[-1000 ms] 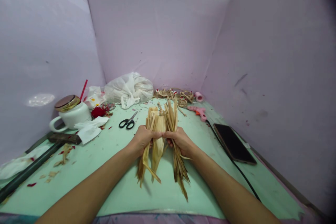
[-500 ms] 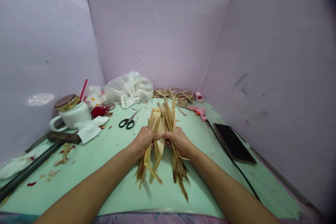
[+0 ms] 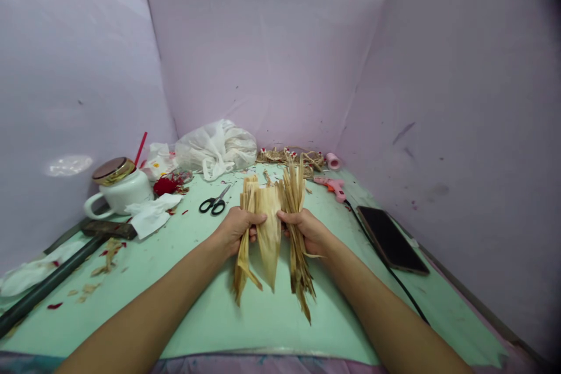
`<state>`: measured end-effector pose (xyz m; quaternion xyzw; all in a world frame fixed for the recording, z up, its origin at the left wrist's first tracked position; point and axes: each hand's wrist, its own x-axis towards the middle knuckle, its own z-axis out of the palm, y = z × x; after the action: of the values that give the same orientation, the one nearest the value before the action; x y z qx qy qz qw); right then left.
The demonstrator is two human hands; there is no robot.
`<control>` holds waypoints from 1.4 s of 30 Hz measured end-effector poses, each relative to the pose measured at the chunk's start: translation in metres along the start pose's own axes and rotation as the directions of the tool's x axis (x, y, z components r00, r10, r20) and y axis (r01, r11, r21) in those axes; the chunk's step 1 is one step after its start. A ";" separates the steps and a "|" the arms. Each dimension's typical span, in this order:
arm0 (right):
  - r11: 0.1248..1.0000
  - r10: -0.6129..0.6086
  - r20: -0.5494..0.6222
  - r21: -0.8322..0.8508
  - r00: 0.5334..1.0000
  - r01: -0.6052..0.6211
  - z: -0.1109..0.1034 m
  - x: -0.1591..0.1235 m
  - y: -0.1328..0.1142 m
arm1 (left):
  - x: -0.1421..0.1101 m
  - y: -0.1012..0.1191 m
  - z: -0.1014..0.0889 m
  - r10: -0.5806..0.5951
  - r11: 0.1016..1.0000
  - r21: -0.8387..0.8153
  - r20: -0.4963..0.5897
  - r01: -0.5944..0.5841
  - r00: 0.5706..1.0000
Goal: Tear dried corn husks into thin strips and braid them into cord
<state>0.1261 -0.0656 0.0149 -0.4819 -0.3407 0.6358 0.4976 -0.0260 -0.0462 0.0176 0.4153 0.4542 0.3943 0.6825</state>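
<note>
Dried corn husks fill both hands above the pale green table (image 3: 263, 333). My left hand (image 3: 237, 228) is closed round a smaller bundle of husks (image 3: 248, 198), its thumb reaching onto a broad flat husk (image 3: 269, 239). My right hand (image 3: 307, 229) grips a fuller, frayed bundle of husks (image 3: 294, 187), and its thumb touches the right edge of that same broad husk. The husk lies spread between the two bundles, tip pointing down. The fingers behind the bundles are mostly hidden.
Black-handled scissors (image 3: 214, 203) lie left of the husks. A pink glue gun (image 3: 332, 186) and a phone (image 3: 392, 239) are on the right. Far left stand a white mug (image 3: 125, 193) and a hammer (image 3: 105, 231). A plastic bag (image 3: 219, 149) sits at the back.
My hands have moved apart a little, and the two bundles with them. The broad husk between them is now spread flat, where before it was narrow and folded.
</note>
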 end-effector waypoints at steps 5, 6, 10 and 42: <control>0.998 0.054 -0.016 0.032 0.998 -0.053 -0.001 -0.004 -0.007 | -0.001 0.004 0.001 0.011 1.000 0.008 -0.035 -0.011 0.999; 0.997 0.062 -0.015 0.038 0.998 -0.062 -0.001 -0.005 -0.009 | -0.002 0.005 0.002 0.009 1.000 0.010 -0.044 -0.009 0.999; 0.997 0.070 -0.030 0.038 0.997 -0.068 0.000 -0.006 -0.012 | -0.005 0.007 0.003 0.024 1.000 -0.001 -0.060 -0.024 0.998; 0.964 0.165 0.036 0.206 0.986 -0.169 -0.018 0.006 -0.017 | -0.003 0.014 -0.002 -0.021 0.999 0.044 -0.104 0.025 0.994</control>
<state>0.1484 -0.0560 0.0229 -0.4479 -0.2349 0.7121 0.4869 -0.0305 -0.0435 0.0306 0.4044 0.5027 0.3971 0.6528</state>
